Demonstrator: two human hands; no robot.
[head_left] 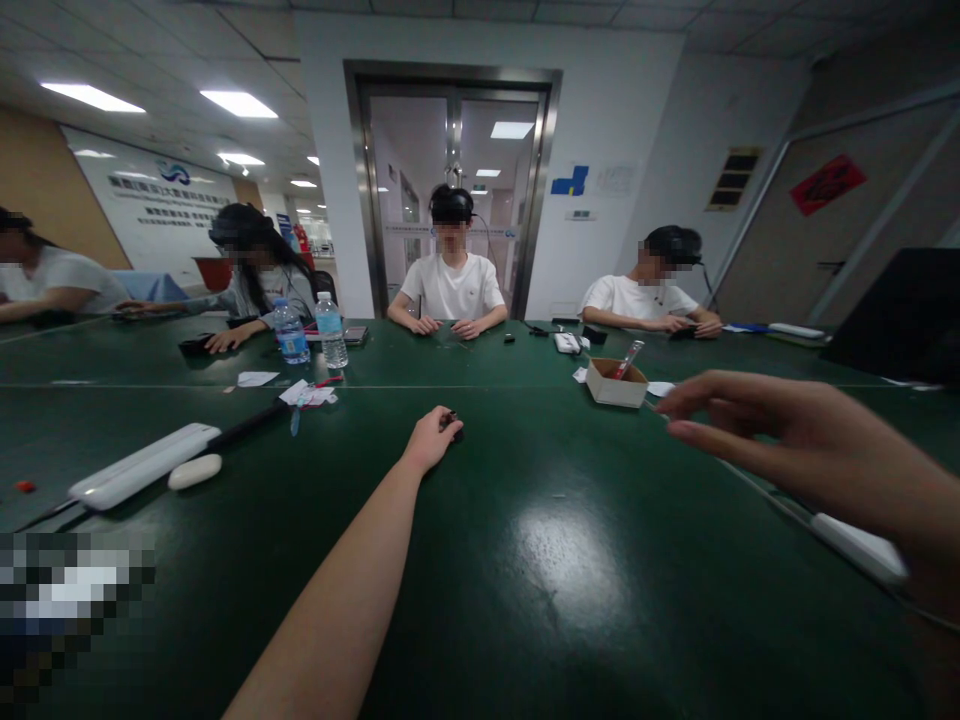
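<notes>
My left hand [431, 442] reaches forward to the middle of the green table [480, 540]. Its fingers are closed around a small black object [454, 421], mostly covered by the hand, so I cannot make out its kind. On the right, my right hand [765, 425] is raised above the tabletop, slightly blurred. Its thumb and fingers are bent and a little apart, with nothing visible between them. Nearest to it is a small open cardboard box [616, 388], beyond the fingertips, with a red-and-clear item [628, 360] sticking out.
A white power bank-like device [146, 465] and a white oval object [195, 472] lie at left. Two water bottles [331, 330] stand beyond crumpled paper [307, 394]. Several people sit around the table. A white block [859, 548] with a cable lies under my right arm.
</notes>
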